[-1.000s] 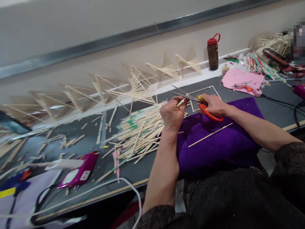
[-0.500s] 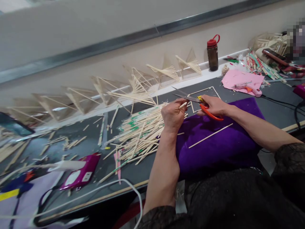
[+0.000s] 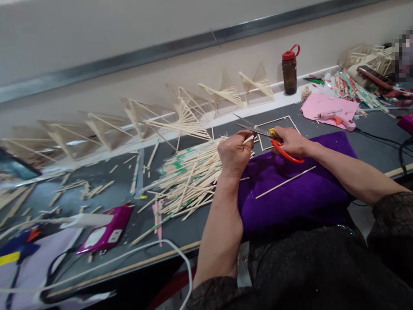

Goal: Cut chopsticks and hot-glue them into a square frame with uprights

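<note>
My left hand is closed around a pale wooden stick, whose short end pokes out beside the thumb. In my right hand are scissors with orange and yellow handles; their blades are parted and point left, just beyond the left fist. Whether the blades touch the stick I cannot tell. Beneath my hands lies a purple cloth with one loose wooden stick on it. A square frame of thin sticks rests on the table behind the scissors. Many loose chopsticks are heaped left of my left hand.
Several twisted stick structures stand along the wall. A brown bottle with a red lid is at the back. A glue gun lies on pink paper at right. A magenta packet and a white cable are at left.
My view has shifted slightly. Both hands keep nearly the same place and hold the same things, and the scissor blades stay parted.
</note>
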The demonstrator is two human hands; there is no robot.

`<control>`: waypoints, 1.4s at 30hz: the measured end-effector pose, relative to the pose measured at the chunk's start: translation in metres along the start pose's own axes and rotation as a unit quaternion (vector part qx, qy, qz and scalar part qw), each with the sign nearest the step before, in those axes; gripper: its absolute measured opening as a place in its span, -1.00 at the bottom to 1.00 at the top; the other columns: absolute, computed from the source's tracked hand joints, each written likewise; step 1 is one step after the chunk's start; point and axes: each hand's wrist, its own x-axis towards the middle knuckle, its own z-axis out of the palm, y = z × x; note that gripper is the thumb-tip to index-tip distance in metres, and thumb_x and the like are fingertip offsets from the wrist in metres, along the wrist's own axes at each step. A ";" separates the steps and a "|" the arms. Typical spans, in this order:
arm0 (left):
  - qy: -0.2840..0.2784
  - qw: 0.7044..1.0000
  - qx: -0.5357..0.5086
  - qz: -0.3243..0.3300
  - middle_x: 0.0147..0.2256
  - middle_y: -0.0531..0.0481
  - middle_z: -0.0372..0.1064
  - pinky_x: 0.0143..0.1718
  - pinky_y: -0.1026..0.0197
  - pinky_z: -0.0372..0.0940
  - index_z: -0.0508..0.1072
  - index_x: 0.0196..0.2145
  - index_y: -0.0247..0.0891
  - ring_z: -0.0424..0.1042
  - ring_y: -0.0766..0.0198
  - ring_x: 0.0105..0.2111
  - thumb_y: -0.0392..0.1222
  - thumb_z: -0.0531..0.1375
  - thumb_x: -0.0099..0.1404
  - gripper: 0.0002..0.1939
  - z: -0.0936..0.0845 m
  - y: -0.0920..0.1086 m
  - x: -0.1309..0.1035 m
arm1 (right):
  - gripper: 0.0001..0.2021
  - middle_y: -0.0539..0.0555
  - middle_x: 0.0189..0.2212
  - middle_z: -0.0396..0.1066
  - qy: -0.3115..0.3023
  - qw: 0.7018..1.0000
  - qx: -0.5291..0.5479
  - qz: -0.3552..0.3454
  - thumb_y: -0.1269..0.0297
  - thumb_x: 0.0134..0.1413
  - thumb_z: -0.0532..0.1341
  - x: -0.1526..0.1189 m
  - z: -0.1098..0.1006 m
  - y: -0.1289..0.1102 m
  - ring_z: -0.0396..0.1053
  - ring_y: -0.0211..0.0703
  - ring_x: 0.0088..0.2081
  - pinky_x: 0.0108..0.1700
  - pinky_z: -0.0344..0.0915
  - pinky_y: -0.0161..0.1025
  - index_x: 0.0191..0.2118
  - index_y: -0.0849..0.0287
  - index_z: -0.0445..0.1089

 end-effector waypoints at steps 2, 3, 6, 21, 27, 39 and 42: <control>0.002 1.000 0.002 -0.013 -0.46 0.00 0.58 -0.43 0.25 0.25 0.61 -0.37 -0.16 0.52 0.25 -0.48 -0.03 0.20 0.36 -0.75 0.001 0.000 0.000 | -0.78 0.03 -0.36 0.40 0.003 1.000 -0.012 0.004 0.23 -0.01 0.20 0.001 0.001 0.000 0.21 -0.18 -0.38 -0.32 0.05 -0.26 -0.20 0.14 0.29; 0.009 1.000 0.004 -0.021 -0.44 0.00 0.59 -0.42 0.25 0.25 0.61 -0.35 -0.15 0.52 0.25 -0.48 -0.01 0.23 0.35 -0.77 0.002 0.000 0.000 | -0.79 0.04 -0.36 0.40 0.004 1.000 -0.018 0.006 0.23 0.00 0.20 0.001 0.001 0.001 0.21 -0.18 -0.38 -0.32 0.05 -0.26 -0.21 0.14 0.29; 0.034 0.999 0.006 -0.038 -0.39 0.00 0.61 -0.40 0.25 0.26 0.61 -0.32 -0.16 0.53 0.25 -0.45 0.03 0.30 0.29 -0.78 0.004 0.000 0.000 | -0.79 0.04 -0.35 0.42 0.008 0.999 -0.030 0.012 0.22 0.02 0.20 0.001 0.000 0.000 0.22 -0.18 -0.39 -0.33 0.05 -0.26 -0.20 0.14 0.30; 0.008 0.999 -0.037 0.008 -0.50 0.03 0.56 -0.48 0.27 0.25 0.61 -0.37 -0.16 0.51 0.30 -0.53 0.13 0.15 0.41 -0.60 -0.001 0.004 0.000 | -0.61 0.00 -0.30 0.37 -0.016 1.000 0.004 0.006 0.10 -0.03 0.32 0.000 -0.003 0.000 0.27 -0.17 -0.33 -0.28 0.09 -0.24 -0.13 0.13 0.25; -0.007 0.999 -0.048 0.011 -0.55 0.07 0.51 -0.45 0.28 0.26 0.60 -0.36 -0.14 0.49 0.31 -0.54 0.12 0.16 0.41 -0.64 -0.005 0.004 0.000 | -0.67 -0.04 -0.35 0.34 -0.016 1.000 0.019 -0.005 0.11 -0.05 0.30 -0.001 -0.003 0.000 0.23 -0.20 -0.37 -0.29 0.07 -0.24 -0.22 0.10 0.21; -0.007 1.000 -0.014 -0.008 -0.46 0.00 0.58 -0.46 0.27 0.24 0.60 -0.39 -0.16 0.51 0.28 -0.50 -0.01 0.19 0.37 -0.71 -0.004 0.003 0.000 | -0.77 0.02 -0.36 0.39 0.003 1.000 -0.007 0.004 0.23 -0.04 0.21 -0.002 -0.004 -0.003 0.22 -0.19 -0.39 -0.33 0.05 -0.26 -0.22 0.13 0.27; -0.004 1.000 -0.004 -0.028 -0.50 0.00 0.56 -0.46 0.26 0.23 0.61 -0.35 -0.16 0.51 0.25 -0.49 0.00 0.20 0.36 -0.74 0.002 0.000 0.000 | -0.77 0.04 -0.35 0.42 0.009 0.999 -0.029 0.016 0.22 -0.01 0.20 -0.001 -0.002 -0.003 0.24 -0.17 -0.38 -0.33 0.05 -0.26 -0.19 0.14 0.30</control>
